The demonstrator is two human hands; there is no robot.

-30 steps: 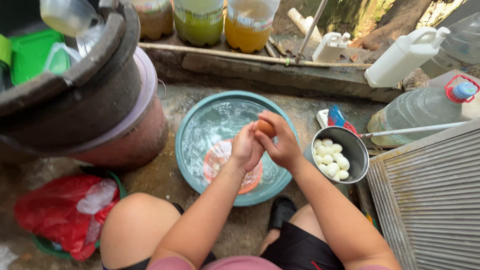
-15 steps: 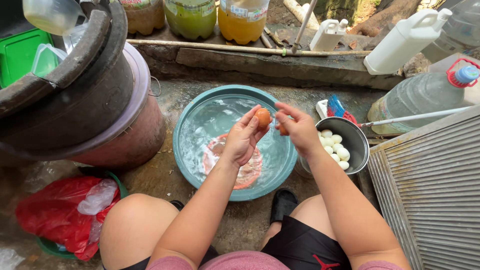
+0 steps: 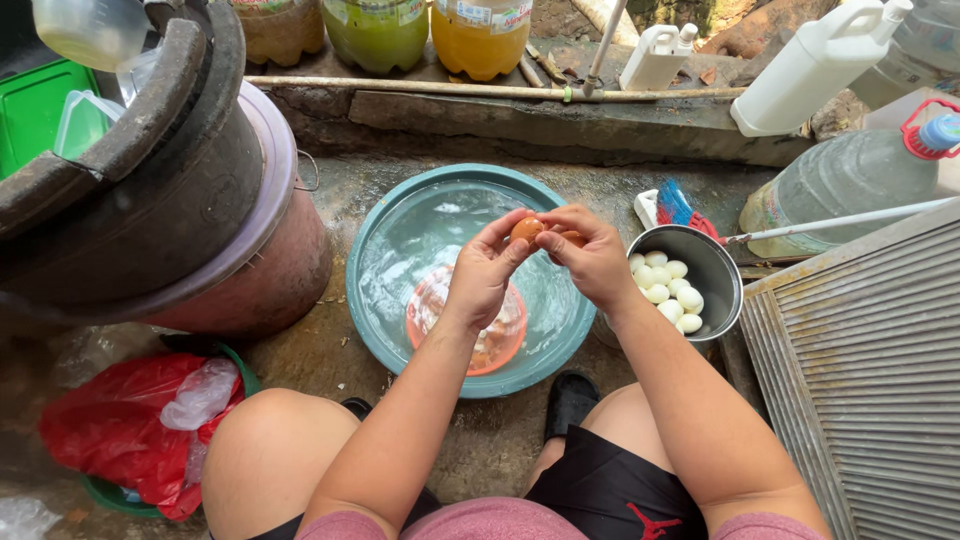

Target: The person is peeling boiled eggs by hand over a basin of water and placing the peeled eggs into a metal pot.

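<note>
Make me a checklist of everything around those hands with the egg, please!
Surface: wet concrete floor, with a stone ledge behind.
Job's things: brown egg held over a teal basin of water; an orange strainer sits in the basin; a metal pot of white peeled eggs stands to the right.
Clutter: red bag, brush, white jugs, water bottle, three jars, big buckets, ribbed metal sheet.
Grippers: left hand and right hand both pinch the egg.
Cables: nothing seen.
Surroundings: outdoors, dirt and stones beyond the ledge.
</note>
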